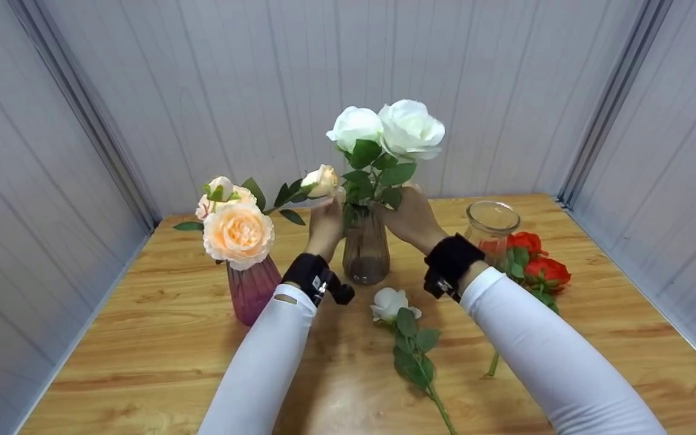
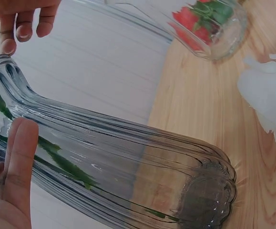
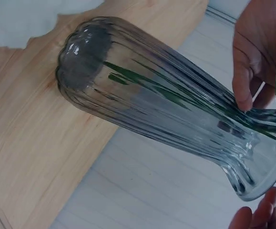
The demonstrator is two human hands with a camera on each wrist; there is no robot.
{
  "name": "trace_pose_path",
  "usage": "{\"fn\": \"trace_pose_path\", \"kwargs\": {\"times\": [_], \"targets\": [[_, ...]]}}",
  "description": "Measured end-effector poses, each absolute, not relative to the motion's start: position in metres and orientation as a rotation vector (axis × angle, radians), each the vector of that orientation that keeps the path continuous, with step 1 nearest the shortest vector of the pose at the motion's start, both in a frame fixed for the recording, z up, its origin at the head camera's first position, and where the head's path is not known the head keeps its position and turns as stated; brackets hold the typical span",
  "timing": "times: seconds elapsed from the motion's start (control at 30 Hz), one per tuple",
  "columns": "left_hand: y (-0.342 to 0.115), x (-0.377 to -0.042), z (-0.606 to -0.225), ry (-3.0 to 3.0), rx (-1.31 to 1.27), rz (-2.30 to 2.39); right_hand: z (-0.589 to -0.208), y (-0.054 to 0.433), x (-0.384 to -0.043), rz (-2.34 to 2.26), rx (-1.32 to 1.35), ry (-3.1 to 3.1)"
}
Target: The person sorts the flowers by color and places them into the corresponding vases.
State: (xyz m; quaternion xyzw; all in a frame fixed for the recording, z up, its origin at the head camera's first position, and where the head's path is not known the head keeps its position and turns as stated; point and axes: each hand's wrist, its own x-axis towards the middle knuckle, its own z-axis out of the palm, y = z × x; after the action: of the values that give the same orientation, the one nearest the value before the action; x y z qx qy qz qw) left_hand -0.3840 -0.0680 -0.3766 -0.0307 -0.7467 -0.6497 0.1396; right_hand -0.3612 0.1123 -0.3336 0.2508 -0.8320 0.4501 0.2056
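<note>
Two white roses (image 1: 411,130) stand upright in a ribbed smoky-glass vase (image 1: 367,257), their stems visible through its wall. My left hand (image 1: 326,223) is at the left side of the vase's neck. In the left wrist view its fingers (image 2: 21,157) lie nearly straight against the glass. My right hand (image 1: 411,217) is at the right of the rim, among the leaves (image 1: 397,174). One of its fingers (image 3: 242,90) touches the vase's neck in the right wrist view; whether it pinches a stem is hidden. A peach rosebud (image 1: 321,181) overlaps my left hand.
A purple vase (image 1: 251,290) with peach roses (image 1: 239,234) stands left. One white rose (image 1: 390,304) lies on the wooden table (image 1: 161,356) in front. At right, a clear glass vase (image 1: 493,217) stands by red flowers (image 1: 544,272). Panel walls (image 1: 233,90) enclose the table.
</note>
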Motion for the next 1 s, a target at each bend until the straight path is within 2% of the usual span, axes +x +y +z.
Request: {"fn": "trace_pose_path", "kwargs": {"times": [0.13,0.47,0.63,0.77,1.0], "targets": [[-0.067,-0.385,-0.375,-2.157,-0.059,-1.869,-0.335,0.113,-0.361,1.22,0.765,-2.24],[-0.067,-0.388,-0.375,-2.176,-0.03,-1.847,-0.331,0.111,-0.355,1.366,0.535,-2.241],[-0.068,-0.386,-0.375,-2.172,-0.054,-1.872,-0.329,0.11,-0.357,1.394,0.555,-2.316],[-0.068,-0.386,-0.375,-2.174,-0.071,-1.833,-0.336,0.116,-0.354,1.411,0.6,-2.326],[-0.07,-0.388,-0.374,-2.208,-0.062,-1.803,-0.353,0.14,-0.334,1.294,0.488,-2.654]]}}
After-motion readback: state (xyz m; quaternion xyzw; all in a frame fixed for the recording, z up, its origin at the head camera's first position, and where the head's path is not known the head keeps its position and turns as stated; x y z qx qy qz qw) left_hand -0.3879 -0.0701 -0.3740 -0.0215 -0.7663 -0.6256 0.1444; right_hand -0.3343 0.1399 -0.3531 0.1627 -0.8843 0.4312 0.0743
